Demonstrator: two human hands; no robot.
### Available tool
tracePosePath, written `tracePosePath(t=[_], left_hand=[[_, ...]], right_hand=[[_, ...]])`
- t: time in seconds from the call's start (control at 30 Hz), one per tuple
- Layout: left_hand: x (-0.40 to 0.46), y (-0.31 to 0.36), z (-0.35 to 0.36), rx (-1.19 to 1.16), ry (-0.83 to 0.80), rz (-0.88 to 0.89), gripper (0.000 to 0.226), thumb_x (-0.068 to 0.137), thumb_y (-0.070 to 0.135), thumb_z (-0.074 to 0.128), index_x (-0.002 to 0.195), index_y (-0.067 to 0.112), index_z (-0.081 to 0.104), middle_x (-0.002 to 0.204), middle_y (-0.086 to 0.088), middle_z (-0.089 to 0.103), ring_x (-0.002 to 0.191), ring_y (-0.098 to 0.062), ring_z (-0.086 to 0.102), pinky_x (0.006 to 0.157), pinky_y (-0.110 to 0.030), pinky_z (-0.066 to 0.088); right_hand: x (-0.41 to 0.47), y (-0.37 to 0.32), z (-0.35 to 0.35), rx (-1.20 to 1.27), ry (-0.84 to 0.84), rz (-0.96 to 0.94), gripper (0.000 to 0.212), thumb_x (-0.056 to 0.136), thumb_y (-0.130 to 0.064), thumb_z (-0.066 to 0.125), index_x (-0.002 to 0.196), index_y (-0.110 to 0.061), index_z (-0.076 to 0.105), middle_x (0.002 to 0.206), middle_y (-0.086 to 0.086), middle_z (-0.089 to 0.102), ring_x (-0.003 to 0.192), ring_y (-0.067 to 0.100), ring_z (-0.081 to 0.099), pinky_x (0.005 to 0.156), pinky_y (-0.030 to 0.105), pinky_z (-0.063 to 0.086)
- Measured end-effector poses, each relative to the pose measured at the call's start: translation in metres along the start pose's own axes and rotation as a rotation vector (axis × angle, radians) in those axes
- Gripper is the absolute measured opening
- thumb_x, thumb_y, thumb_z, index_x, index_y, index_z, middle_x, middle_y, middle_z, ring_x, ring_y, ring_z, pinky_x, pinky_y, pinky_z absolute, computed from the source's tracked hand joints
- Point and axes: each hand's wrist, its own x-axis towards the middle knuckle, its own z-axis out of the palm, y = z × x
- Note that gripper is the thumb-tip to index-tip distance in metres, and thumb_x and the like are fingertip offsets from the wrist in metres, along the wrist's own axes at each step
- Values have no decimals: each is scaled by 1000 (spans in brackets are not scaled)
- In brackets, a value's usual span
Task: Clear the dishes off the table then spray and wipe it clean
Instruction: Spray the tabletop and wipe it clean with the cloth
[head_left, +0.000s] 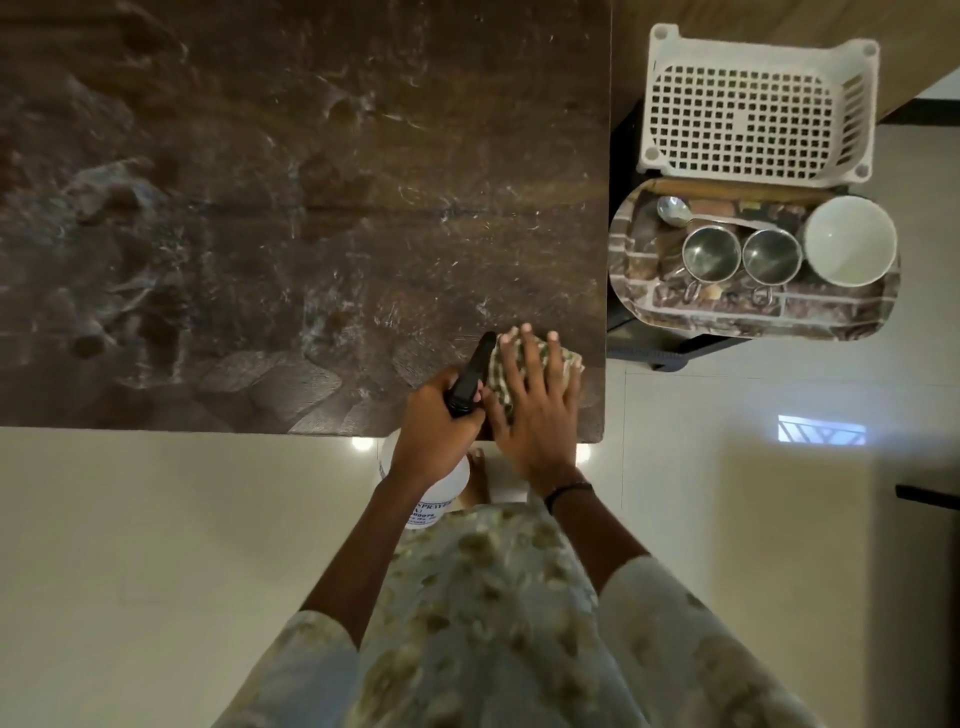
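Observation:
The dark brown marble table (291, 218) fills the upper left, its top bare and streaked. My left hand (434, 434) grips a spray bottle (441, 491) by its black trigger head, held over the table's near edge, the white body hanging below. My right hand (537, 410) lies flat, fingers spread, on a checked cloth (506, 364) at the table's near right corner. Off the table to the right, a patterned tray (727, 312) holds two steel cups (710, 254), a spoon (674, 210) and a white bowl (850, 241).
A white plastic basket (748, 109) stands behind the tray. Pale tiled floor (156, 545) runs along the table's near side and right. A dark object (930, 496) juts in at the right edge.

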Motion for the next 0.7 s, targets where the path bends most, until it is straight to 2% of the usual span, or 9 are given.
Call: tracePosePath(t=[0.1, 0.17, 0.27, 0.37, 0.43, 0.5, 0.6, 0.7], left_hand=[[4, 6, 4, 19, -11, 13, 9, 78, 1, 61, 86, 5, 63, 82, -16, 66, 78, -29, 60, 71, -33, 46], [7, 11, 9, 38, -13, 4, 12, 77, -1, 61, 86, 5, 64, 82, -18, 66, 79, -33, 61, 72, -40, 49], [11, 20, 22, 59, -37, 2, 19, 75, -1, 59, 89, 9, 68, 83, -15, 69, 81, -31, 64, 75, -41, 51], [16, 32, 37, 86, -50, 15, 15, 79, 5, 61, 91, 10, 69, 84, -11, 71, 82, -27, 66, 79, -38, 53], [19, 39, 44, 122, -53, 15, 12, 81, 10, 62, 91, 12, 69, 79, -7, 70, 77, -25, 66, 75, -36, 54], [21, 45, 50, 164, -64, 9, 15, 82, 10, 59, 95, 13, 67, 77, -7, 68, 73, -25, 65, 70, -34, 52], [25, 50, 54, 224, -84, 12, 24, 80, 10, 56, 101, 12, 65, 79, -11, 68, 71, -28, 63, 65, -35, 52], [27, 51, 53, 260, -139, -46, 20, 78, 10, 56, 97, 12, 64, 70, -6, 63, 64, -24, 60, 58, -33, 49]], right_hand=[[-29, 19, -1, -103, -86, -177, 66, 97, -50, 35, 155, -23, 21, 162, 6, 20, 150, 32, 13, 120, 55, 15], [-36, 44, -7, -120, -103, -218, 65, 97, -50, 33, 155, -22, 23, 162, 6, 22, 149, 32, 16, 117, 55, 23], [-25, 57, -15, -81, -50, -116, 62, 97, -46, 35, 153, -21, 29, 161, 7, 25, 149, 32, 18, 118, 53, 18], [-17, 42, -13, -54, -15, -74, 62, 95, -43, 37, 152, -20, 27, 159, 9, 28, 148, 34, 20, 119, 54, 15], [-20, 44, -12, -70, -21, -128, 62, 93, -43, 39, 149, -19, 28, 157, 10, 32, 147, 35, 23, 118, 55, 19], [-25, 54, -13, -94, -31, -185, 58, 93, -44, 39, 147, -20, 38, 156, 8, 34, 146, 33, 24, 116, 54, 23], [-28, 63, -11, -92, -30, -210, 55, 94, -44, 40, 144, -20, 46, 155, 8, 35, 145, 32, 24, 118, 50, 16], [-28, 62, -11, -94, -20, -201, 56, 94, -45, 41, 144, -21, 42, 154, 8, 37, 143, 32, 26, 117, 51, 18]])
